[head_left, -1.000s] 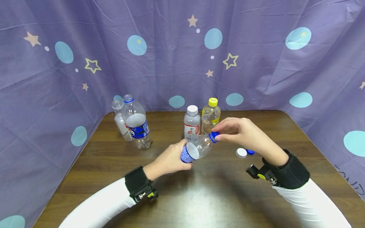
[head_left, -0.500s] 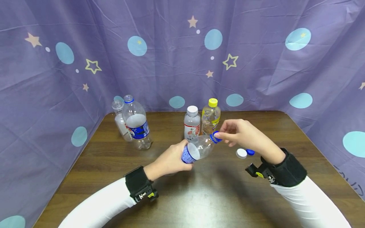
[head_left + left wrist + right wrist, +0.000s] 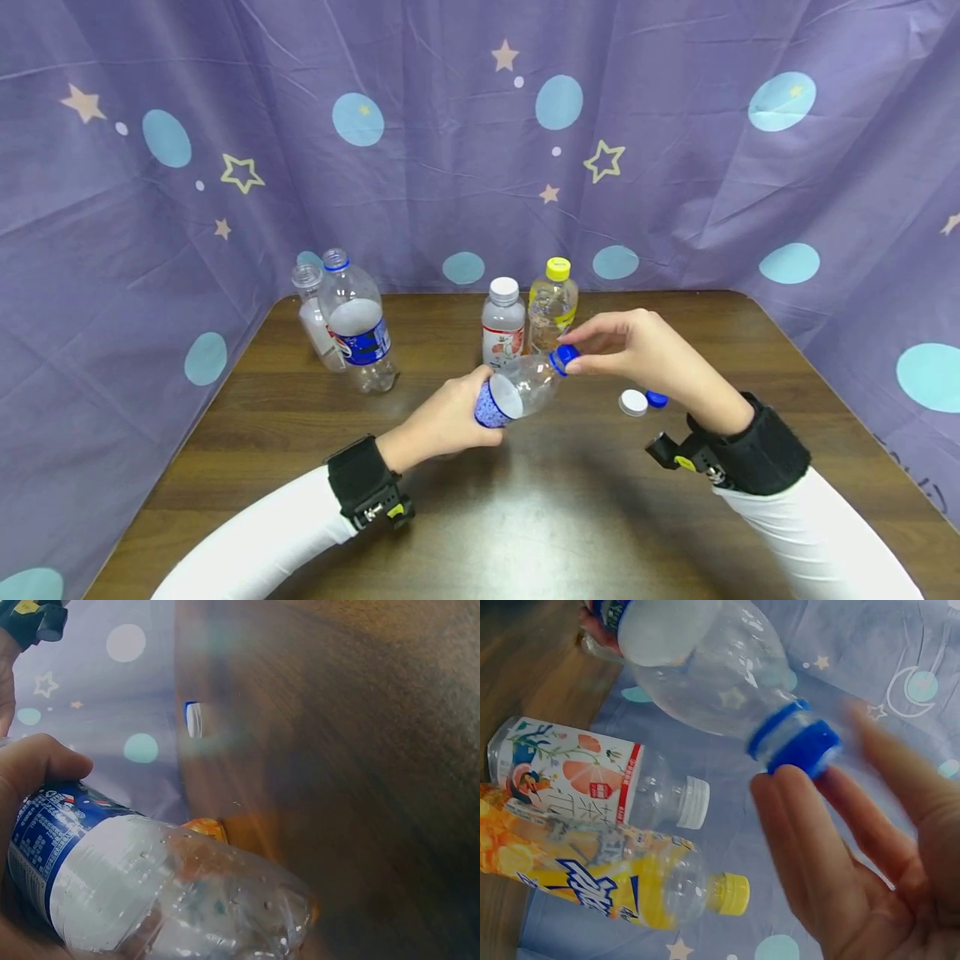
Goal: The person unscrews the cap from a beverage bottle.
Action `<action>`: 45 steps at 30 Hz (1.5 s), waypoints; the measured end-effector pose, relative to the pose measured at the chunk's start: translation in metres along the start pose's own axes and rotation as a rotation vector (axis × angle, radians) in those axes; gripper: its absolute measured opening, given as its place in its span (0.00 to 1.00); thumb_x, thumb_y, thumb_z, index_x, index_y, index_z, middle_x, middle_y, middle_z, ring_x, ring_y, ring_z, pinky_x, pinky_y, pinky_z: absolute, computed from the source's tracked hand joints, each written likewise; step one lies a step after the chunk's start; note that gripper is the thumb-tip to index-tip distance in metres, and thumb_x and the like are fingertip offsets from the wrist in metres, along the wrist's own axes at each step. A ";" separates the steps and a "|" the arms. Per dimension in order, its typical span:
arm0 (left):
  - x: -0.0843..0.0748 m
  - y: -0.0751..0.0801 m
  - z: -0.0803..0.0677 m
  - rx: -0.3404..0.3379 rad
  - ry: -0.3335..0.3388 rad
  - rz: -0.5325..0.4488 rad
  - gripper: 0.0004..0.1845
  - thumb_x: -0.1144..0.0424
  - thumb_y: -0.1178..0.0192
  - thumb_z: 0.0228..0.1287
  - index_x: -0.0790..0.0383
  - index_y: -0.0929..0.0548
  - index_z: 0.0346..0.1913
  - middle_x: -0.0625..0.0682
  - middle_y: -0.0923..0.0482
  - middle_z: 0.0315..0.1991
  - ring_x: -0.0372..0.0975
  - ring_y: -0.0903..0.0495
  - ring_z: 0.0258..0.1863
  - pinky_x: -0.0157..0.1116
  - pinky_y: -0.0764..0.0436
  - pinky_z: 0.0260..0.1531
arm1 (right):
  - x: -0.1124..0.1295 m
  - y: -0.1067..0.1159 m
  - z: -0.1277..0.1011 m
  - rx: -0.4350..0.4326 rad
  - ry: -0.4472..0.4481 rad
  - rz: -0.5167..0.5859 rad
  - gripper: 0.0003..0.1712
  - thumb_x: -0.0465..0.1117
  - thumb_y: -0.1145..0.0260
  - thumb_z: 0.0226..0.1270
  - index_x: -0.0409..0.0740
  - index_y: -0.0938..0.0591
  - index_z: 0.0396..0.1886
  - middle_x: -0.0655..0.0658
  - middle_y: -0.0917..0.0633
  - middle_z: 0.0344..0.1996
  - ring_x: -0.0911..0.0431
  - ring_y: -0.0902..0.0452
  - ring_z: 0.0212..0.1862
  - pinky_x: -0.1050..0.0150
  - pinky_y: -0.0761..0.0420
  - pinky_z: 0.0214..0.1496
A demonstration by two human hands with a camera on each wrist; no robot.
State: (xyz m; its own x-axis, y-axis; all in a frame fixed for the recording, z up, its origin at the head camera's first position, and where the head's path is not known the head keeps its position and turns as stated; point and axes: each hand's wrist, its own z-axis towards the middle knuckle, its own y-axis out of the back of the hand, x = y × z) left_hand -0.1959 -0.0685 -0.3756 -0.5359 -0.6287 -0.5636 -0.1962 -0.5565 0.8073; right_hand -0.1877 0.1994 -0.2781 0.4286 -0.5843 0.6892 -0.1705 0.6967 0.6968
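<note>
My left hand (image 3: 446,417) grips a clear plastic bottle (image 3: 536,382) round its blue label, holding it tilted with the neck up and to the right. In the left wrist view the bottle's clear base (image 3: 247,892) points away from the palm. At the neck, the fingertips of my right hand (image 3: 641,354) stand on either side of the blue bottle cap (image 3: 565,357). In the right wrist view a band of clear neck shows between the cap (image 3: 806,750) and the blue ring (image 3: 769,727) below it. Fingers touch the cap there; the nearest one is blurred.
Behind the hands stand a white-capped bottle (image 3: 503,321) and a yellow-capped bottle (image 3: 553,304). At left are a large uncapped Pepsi bottle (image 3: 356,325) and another uncapped bottle (image 3: 318,321). A white cap (image 3: 633,402) and a blue cap (image 3: 657,399) lie at right.
My right hand's fingers rolled round the cap, thumb forward and fingers curled back half a second ago, and now span the cap from both sides again. The left hand and bottle barely moved.
</note>
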 end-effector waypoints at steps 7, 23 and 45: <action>-0.002 0.001 0.000 0.005 -0.011 -0.003 0.32 0.57 0.27 0.41 0.57 0.28 0.51 0.46 0.20 0.39 0.36 0.20 0.37 0.34 0.20 0.40 | 0.001 -0.004 0.002 -0.044 -0.074 0.087 0.15 0.46 0.26 0.55 0.44 0.15 0.39 0.44 0.12 0.35 0.60 0.15 0.31 0.62 0.16 0.32; 0.000 -0.001 -0.001 -0.011 0.003 0.011 0.32 0.58 0.26 0.40 0.57 0.28 0.51 0.47 0.20 0.37 0.37 0.20 0.35 0.35 0.20 0.38 | 0.000 -0.001 0.003 0.037 -0.071 0.056 0.16 0.37 0.23 0.51 0.43 0.16 0.41 0.45 0.12 0.33 0.56 0.15 0.32 0.62 0.16 0.33; -0.002 -0.001 -0.002 -0.010 -0.001 -0.002 0.31 0.58 0.27 0.40 0.58 0.28 0.51 0.47 0.20 0.37 0.37 0.20 0.35 0.35 0.20 0.38 | -0.006 -0.004 0.007 0.071 -0.149 0.141 0.15 0.43 0.30 0.61 0.36 0.19 0.39 0.41 0.14 0.31 0.55 0.15 0.30 0.60 0.15 0.30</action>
State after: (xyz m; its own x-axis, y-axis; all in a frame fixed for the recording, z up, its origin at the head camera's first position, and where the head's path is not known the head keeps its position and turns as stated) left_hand -0.1932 -0.0683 -0.3755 -0.5366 -0.6269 -0.5648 -0.1889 -0.5631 0.8045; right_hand -0.1953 0.1970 -0.2840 0.2610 -0.5416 0.7991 -0.2839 0.7481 0.5998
